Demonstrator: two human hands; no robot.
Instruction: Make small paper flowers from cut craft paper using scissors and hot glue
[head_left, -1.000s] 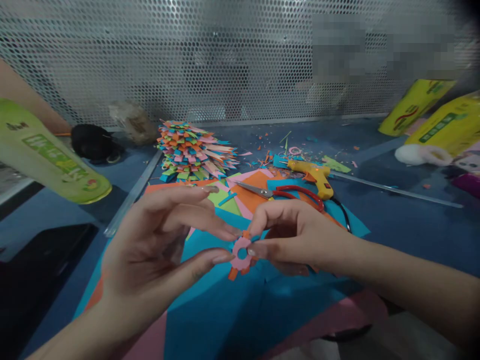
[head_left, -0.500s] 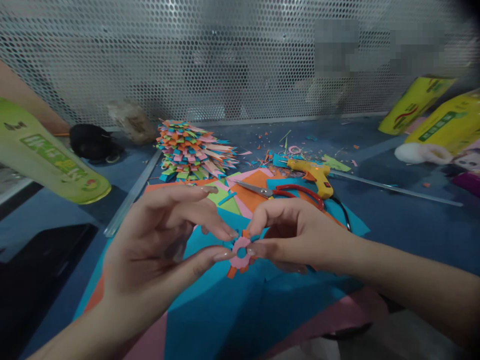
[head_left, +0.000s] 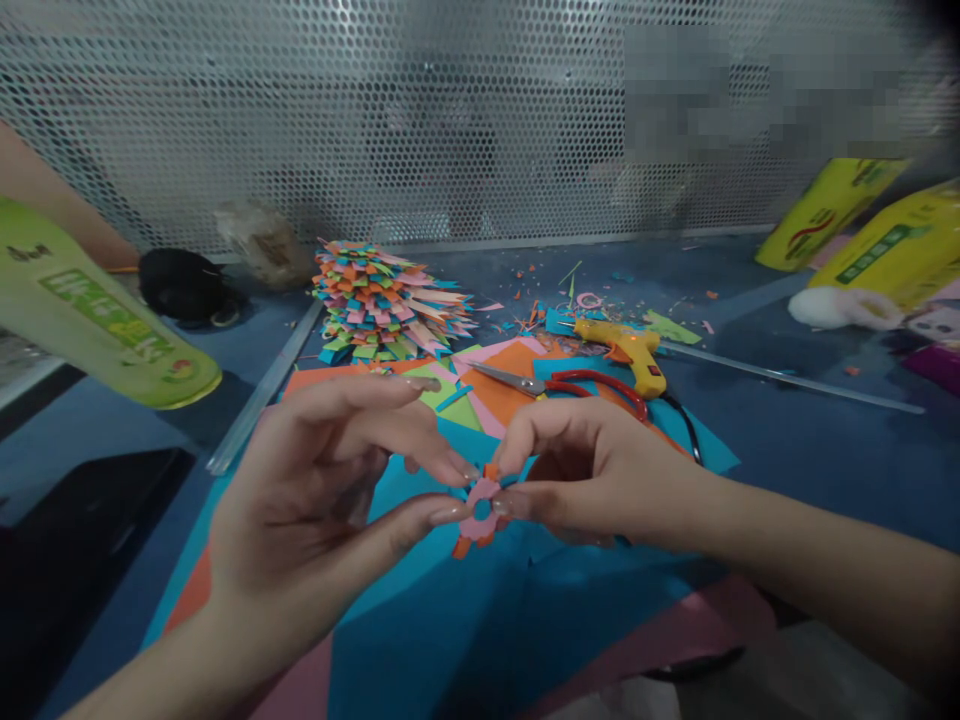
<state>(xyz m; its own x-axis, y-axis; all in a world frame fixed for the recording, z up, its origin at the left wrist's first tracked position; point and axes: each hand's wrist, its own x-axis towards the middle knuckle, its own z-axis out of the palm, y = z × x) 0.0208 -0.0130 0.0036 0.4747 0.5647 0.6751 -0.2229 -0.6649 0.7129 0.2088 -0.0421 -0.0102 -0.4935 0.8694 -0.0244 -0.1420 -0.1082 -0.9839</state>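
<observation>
Between my two hands is a small pink paper ring (head_left: 480,526) with a round hole and short orange and blue paper tabs around its edge. My left hand (head_left: 322,490) pinches its left side between thumb and finger, the other fingers curved above. From the right, my right hand (head_left: 592,470) grips the ring with thumb and forefinger. Below them lie large sheets of blue paper (head_left: 427,620). Just beyond are red-handled scissors (head_left: 525,383) on orange and green sheets, and a yellow hot glue gun (head_left: 626,350) with its small light lit.
A cone of layered coloured paper strips (head_left: 382,305) stands behind the sheets, beside paper scraps (head_left: 555,320). Clear glue sticks (head_left: 266,390) lie left and right. A green bottle (head_left: 112,310), a dark phone (head_left: 90,540) and yellow packages (head_left: 892,240) flank the table; a perforated metal panel (head_left: 420,130) rises behind.
The paper ring has tilted very slightly between my fingertips. Both hands keep nearly the same place and grip; the things on the table have not moved.
</observation>
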